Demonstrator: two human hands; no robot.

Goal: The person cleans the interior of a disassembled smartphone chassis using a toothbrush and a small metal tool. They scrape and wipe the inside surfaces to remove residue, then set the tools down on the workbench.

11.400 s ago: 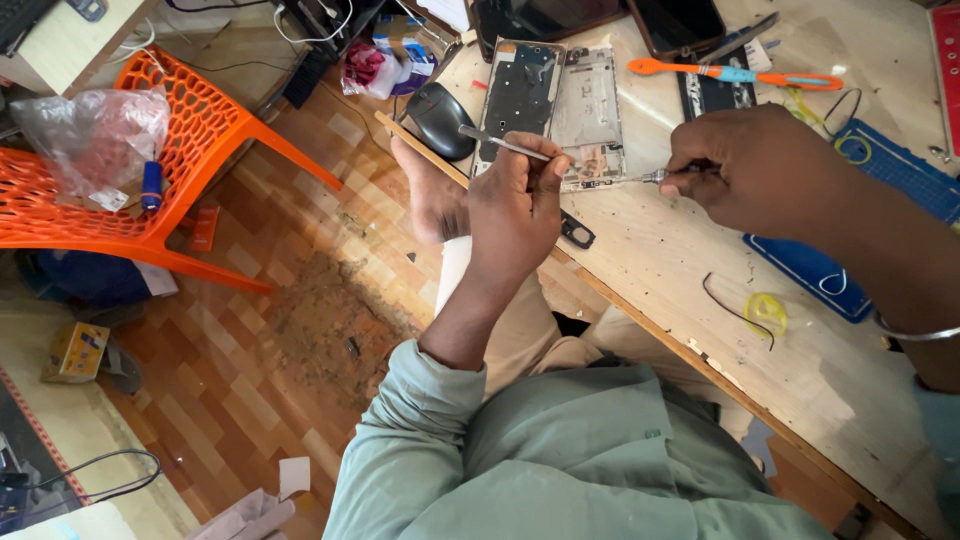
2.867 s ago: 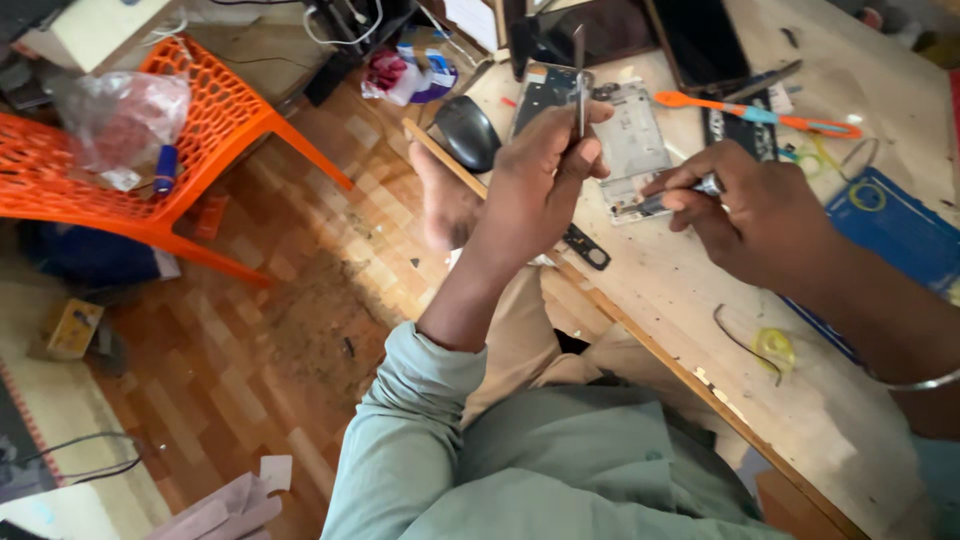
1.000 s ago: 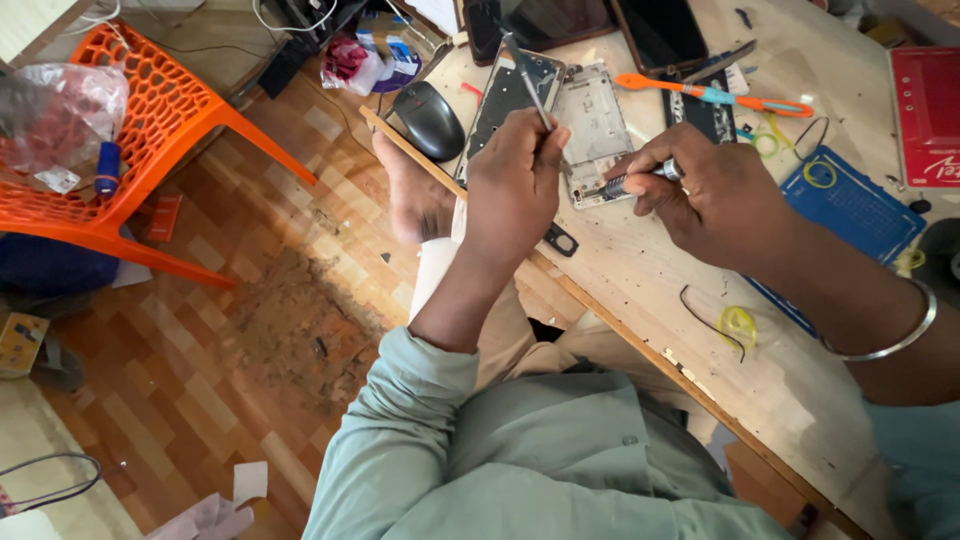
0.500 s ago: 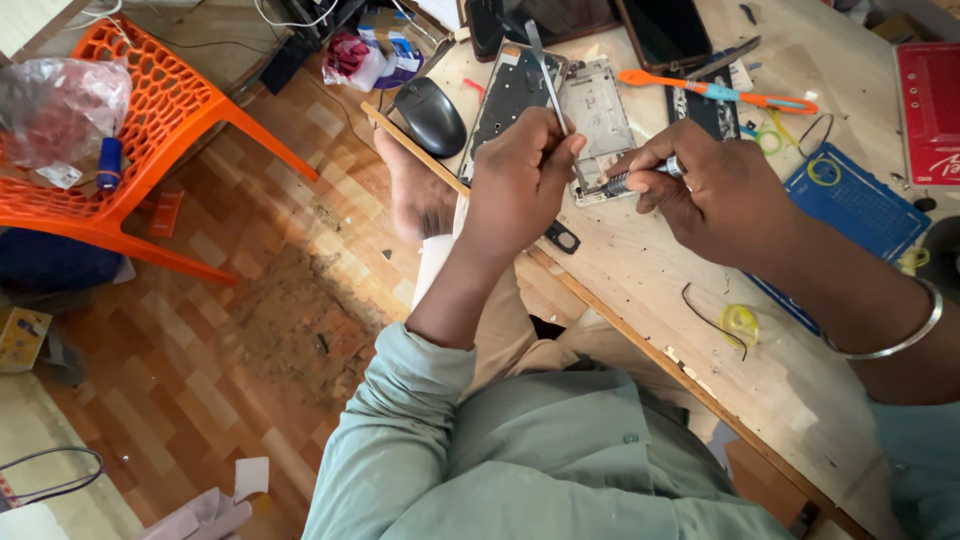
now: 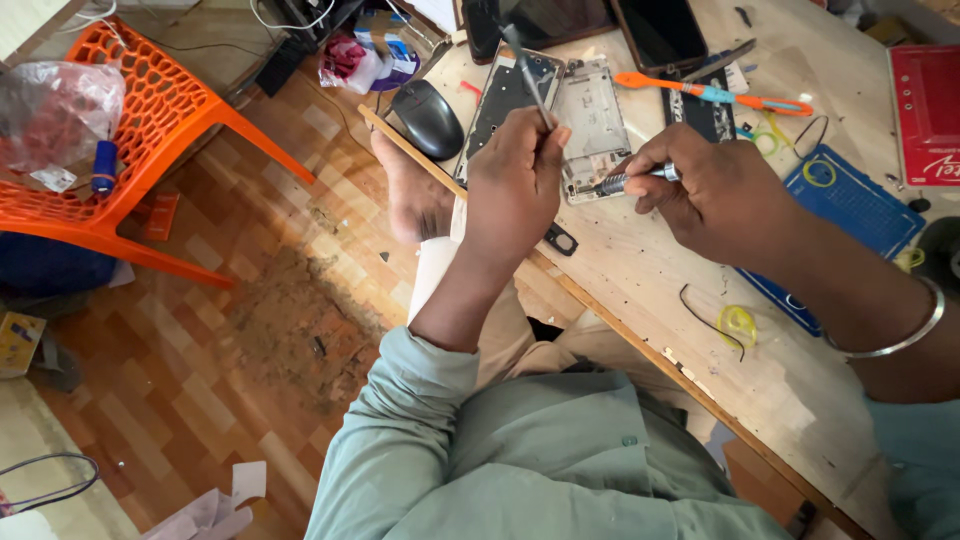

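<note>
The opened phone frame (image 5: 592, 125) is lying on the workbench (image 5: 650, 290), just beyond both hands, its long axis running near to far. The right hand (image 5: 715, 195), nearer it, is gripping a screwdriver (image 5: 630, 180) pointing left at its near end. The left hand (image 5: 515, 185) is pinching tweezers (image 5: 527, 75), tilted away.

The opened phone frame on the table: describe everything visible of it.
The opened phone frame is a pale silver-grey rectangular shell, seemingly metal, lying flat on the wooden table with its inside facing up. Small internal parts show near its lower end. It sits beside a darker phone part. The right hand holds a screwdriver with its tip at the frame's lower edge; the left hand covers its lower left corner and holds a thin tool.
</note>
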